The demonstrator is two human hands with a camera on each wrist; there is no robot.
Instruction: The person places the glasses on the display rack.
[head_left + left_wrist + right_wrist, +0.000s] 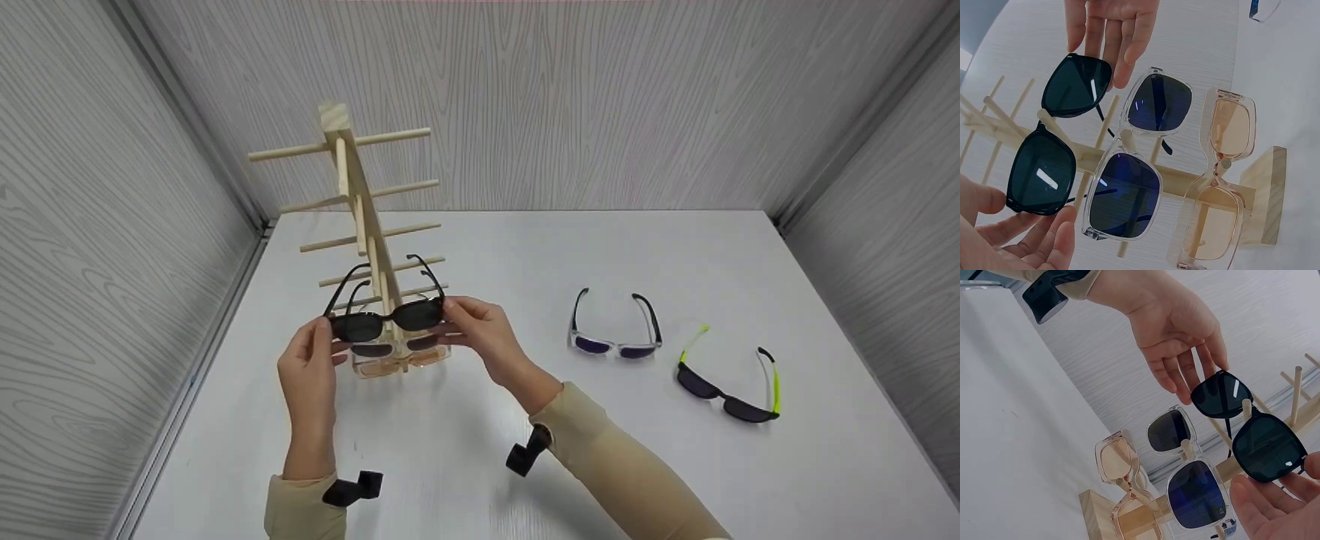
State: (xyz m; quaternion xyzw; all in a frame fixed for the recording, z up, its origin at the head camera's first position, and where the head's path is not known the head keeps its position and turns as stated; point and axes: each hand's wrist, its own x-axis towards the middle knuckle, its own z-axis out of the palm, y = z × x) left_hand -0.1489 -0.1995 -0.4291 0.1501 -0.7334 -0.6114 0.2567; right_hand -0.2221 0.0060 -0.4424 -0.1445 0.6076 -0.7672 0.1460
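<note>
Black sunglasses (358,328) are held at both ends, at the front of a wooden display rack (336,118). My left hand (309,375) pinches the left corner of the frame between thumb and fingers; my right hand (487,337) pinches the right corner. In the left wrist view a peg of the rack shows at the nose bridge of the black frame; whether it bears the weight I cannot tell. Just below sit clear-framed sunglasses (1124,196) with dark blue lenses, and under them peach-tinted glasses (1233,128), both on the rack.
On the white table (480,465) at right lie clear-framed sunglasses (636,352) with dark temples and black sunglasses (697,381) with yellow-green temples. Bare pegs (394,137) stick out from the rack's upper part. Grey wood-grain panels (525,97) wall the back and sides.
</note>
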